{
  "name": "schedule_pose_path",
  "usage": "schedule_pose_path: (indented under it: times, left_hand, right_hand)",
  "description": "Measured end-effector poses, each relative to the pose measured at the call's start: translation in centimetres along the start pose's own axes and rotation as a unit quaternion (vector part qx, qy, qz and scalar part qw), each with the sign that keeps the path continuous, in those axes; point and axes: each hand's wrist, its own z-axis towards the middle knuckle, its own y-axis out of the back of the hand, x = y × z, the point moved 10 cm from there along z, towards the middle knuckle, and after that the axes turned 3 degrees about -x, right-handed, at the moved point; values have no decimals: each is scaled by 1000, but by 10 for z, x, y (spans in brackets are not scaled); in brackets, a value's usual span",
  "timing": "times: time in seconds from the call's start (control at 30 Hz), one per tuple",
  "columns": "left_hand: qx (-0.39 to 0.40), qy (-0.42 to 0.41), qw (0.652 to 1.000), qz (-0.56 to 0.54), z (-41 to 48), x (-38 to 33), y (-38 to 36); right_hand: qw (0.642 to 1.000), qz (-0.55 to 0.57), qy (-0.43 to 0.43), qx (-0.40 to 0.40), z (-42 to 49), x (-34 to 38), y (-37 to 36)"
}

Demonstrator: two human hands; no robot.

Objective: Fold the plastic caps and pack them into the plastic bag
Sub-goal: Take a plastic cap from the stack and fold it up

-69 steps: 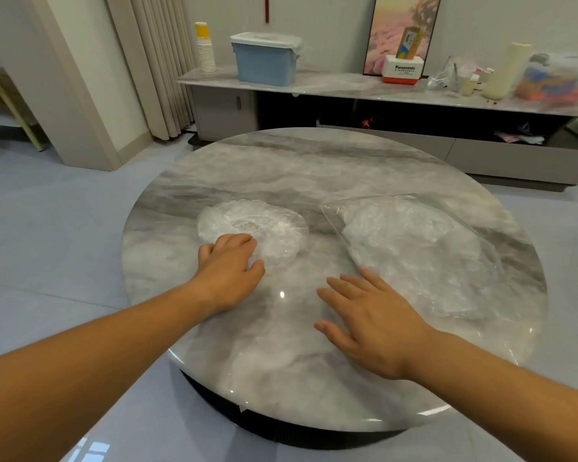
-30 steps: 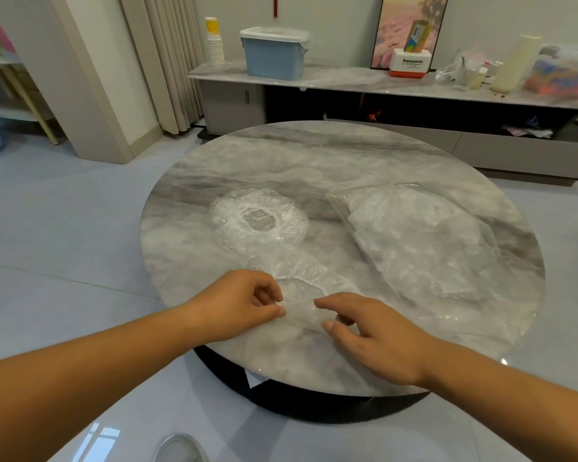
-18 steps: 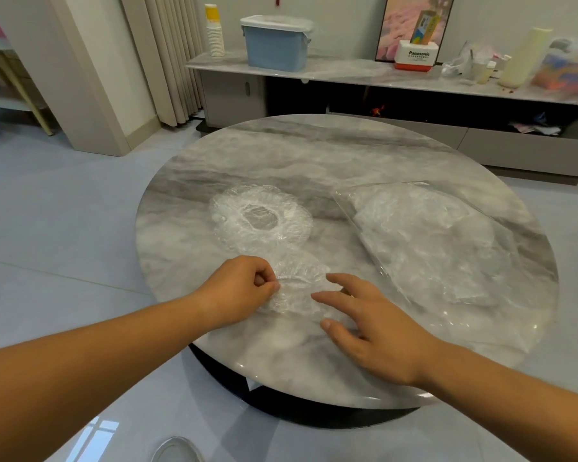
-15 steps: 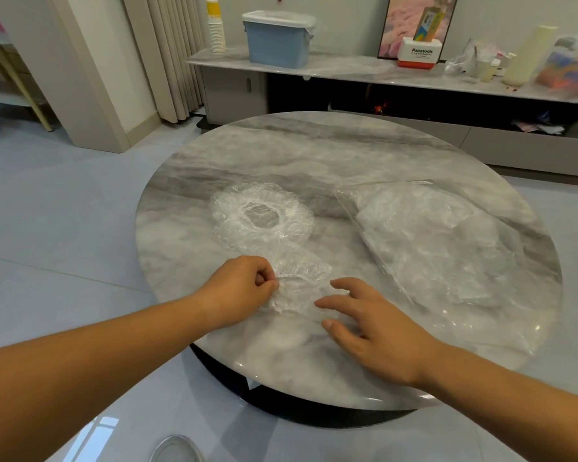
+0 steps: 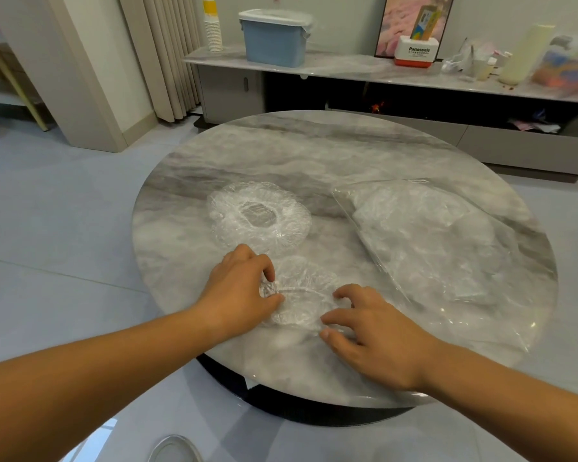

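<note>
A clear crinkled plastic cap lies on the round marble table near its front edge. My left hand pinches the cap's left rim between thumb and fingers. My right hand has bent fingers with their tips on the cap's right edge. A pile of clear caps sits just behind, ring-shaped with a hollow middle. To the right lies a large clear plastic bag, flat, with folded caps visible inside.
Behind the table runs a low marble-topped cabinet with a blue lidded bin, stacked paper cups, a white box and bottles. Curtains hang at the back left. Grey floor tiles surround the table.
My left hand took one cap off the pile and drew it toward the front edge. My right hand moved in from beside the bag and its fingers curled onto the cap's right edge.
</note>
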Motion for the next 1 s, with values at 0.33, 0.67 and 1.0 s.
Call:
schedule_pose_path:
  times: [0.33, 0.67, 1.0]
  left_hand:
    - [11, 105, 994, -7, 5, 21, -5]
    - [8, 70, 997, -17, 8, 21, -6]
    - [54, 17, 998, -27, 6, 27, 0]
  right_hand:
    - [960, 257, -103, -37, 60, -2, 25]
    - [890, 429, -133, -77, 65, -18, 33]
    - [972, 29, 214, -96, 13, 35, 23]
